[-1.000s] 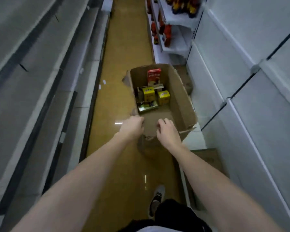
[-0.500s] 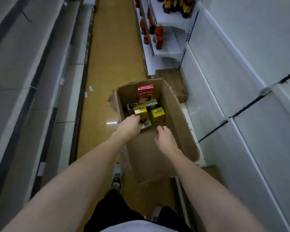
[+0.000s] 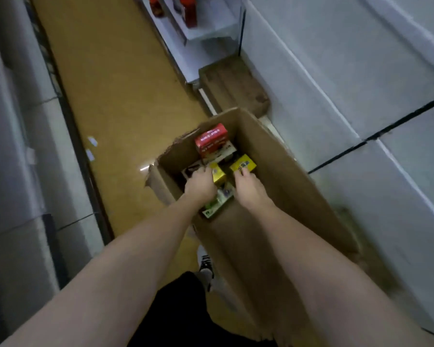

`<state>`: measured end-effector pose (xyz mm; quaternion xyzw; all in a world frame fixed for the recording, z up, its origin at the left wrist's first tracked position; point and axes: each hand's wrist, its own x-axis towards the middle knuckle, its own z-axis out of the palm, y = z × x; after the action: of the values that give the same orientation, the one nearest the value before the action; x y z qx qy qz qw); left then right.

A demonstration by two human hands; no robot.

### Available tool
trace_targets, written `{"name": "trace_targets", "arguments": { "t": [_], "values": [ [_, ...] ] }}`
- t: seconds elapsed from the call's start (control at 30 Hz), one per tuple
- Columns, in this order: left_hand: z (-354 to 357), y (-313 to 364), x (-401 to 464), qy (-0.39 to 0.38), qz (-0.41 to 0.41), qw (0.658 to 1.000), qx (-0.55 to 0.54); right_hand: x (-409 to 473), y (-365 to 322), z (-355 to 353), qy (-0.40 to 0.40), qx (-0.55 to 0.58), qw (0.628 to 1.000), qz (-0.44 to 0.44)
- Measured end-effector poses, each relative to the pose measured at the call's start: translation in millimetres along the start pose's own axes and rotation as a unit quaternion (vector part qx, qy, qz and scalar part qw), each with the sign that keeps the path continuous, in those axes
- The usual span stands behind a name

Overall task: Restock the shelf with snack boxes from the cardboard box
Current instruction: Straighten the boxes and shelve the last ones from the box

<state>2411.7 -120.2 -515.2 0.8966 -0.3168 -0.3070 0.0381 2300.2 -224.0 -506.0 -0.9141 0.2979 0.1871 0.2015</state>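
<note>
We stand in a narrow shop aisle with a smooth ochre floor (image 3: 115, 78) that catches a small glint of light. Pale grey shelving (image 3: 13, 151) runs along our nine o'clock side, and white shelf boards (image 3: 348, 71) climb at two and three o'clock. Far off at twelve o'clock, dark red bottles (image 3: 189, 11) sit on a white shelf, and a worn wooden step (image 3: 233, 86) lies on the floor just beyond the cardboard box (image 3: 281, 196).

That box, open-topped with a torn, ragged rim at its ten o'clock corner, sits on the floor against the right shelving. Both our bare forearms reach down into it. Our left hand (image 3: 201, 184) has its fingers curled down over the top of a small yellow snack box (image 3: 218, 174); whether it truly grips, we cannot tell. Our right hand (image 3: 248, 187) lies with fingers extended, the tips touching the near edge of a second yellow snack box (image 3: 243, 164) printed with dark characters.

Behind these, at twelve o'clock within the carton, a glossy red snack box (image 3: 211, 139) stands upright. A flat green-and-white packet (image 3: 217, 201) lies between our wrists. A black-and-white shoe (image 3: 206, 265) shows below, beside dark trousers (image 3: 176, 309).
</note>
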Motion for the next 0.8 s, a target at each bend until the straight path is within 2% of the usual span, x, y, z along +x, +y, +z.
{"name": "trace_targets", "arguments": {
  "t": [0.2,0.4,0.5,0.63,0.8],
  "values": [
    [24,-14,54,-0.041,-0.017,0.998,0.042,64,9,30,-0.075,0.017,0.996,0.049],
    [40,-22,87,-0.099,-0.035,0.993,0.049,101,22,50,-0.135,-0.001,0.990,0.042],
    [52,-23,91,-0.085,-0.022,0.995,0.036,109,27,55,-0.153,-0.050,0.987,0.027],
    [62,-20,89,-0.040,-0.013,0.999,0.028,117,26,61,-0.130,-0.082,0.988,-0.008],
    [67,-18,87,-0.026,-0.009,0.999,0.028,126,21,70,-0.113,-0.128,0.985,-0.012]
  ]
}}
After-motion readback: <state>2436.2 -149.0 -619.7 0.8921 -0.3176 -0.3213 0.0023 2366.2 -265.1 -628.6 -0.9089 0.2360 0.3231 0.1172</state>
